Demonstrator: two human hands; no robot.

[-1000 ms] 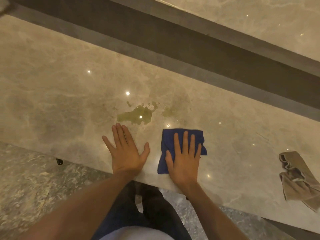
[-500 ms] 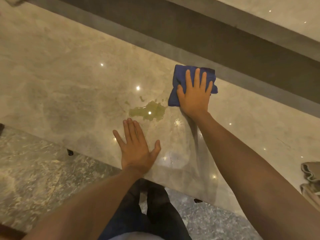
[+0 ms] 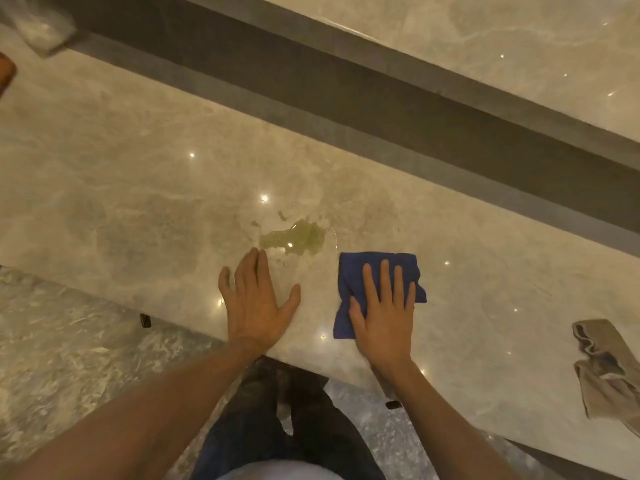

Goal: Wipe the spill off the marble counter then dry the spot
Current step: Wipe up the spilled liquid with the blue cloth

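Left hand (image 3: 258, 303) is lying flat, fingers spread, pointing to 12 o'clock. Right hand (image 3: 384, 313) is pressing palm-down at its 3 o'clock side, both forearms extending forward.

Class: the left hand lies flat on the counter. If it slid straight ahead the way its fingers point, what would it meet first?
The left hand would likely meet the yellowish spill first; its fingertips already lie at the puddle's near edge.

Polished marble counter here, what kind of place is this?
Probably a reception or bar counter: a long glossy beige marble counter, a raised marble ledge behind a dark band, and speckled stone flooring below.
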